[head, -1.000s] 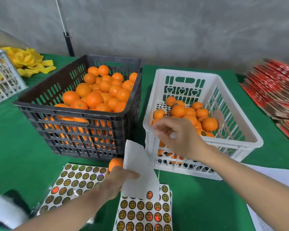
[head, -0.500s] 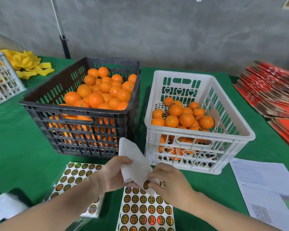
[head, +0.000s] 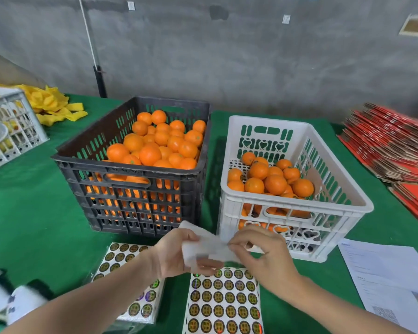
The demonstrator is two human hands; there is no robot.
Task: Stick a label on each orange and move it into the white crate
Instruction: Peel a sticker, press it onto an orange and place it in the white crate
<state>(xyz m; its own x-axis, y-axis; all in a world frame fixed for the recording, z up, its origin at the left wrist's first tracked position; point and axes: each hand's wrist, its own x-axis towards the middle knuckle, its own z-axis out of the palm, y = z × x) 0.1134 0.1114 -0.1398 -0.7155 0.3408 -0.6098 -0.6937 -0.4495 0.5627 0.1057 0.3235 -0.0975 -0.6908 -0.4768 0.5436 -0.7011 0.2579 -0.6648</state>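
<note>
My left hand [head: 175, 256] grips the curled sheet [head: 206, 245], my right hand [head: 266, 257] pinches its 3 o'clock edge; oranges [head: 155, 145] in the black crate [head: 94, 165] lie at 11 o'clock, nearer my left.

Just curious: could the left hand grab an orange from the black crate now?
Probably not yet: the left hand grips the white paper sheet. Otherwise the black crate stands open-topped just ahead.

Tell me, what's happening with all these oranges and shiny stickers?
A person is labelling oranges. Their left grip holds a white sheet above the sticker sheets on the green table, and the right grip pinches its edge, probably peeling off a label. The black crate is piled with oranges; the white crate holds a smaller heap. No orange is in hand right now.
</note>
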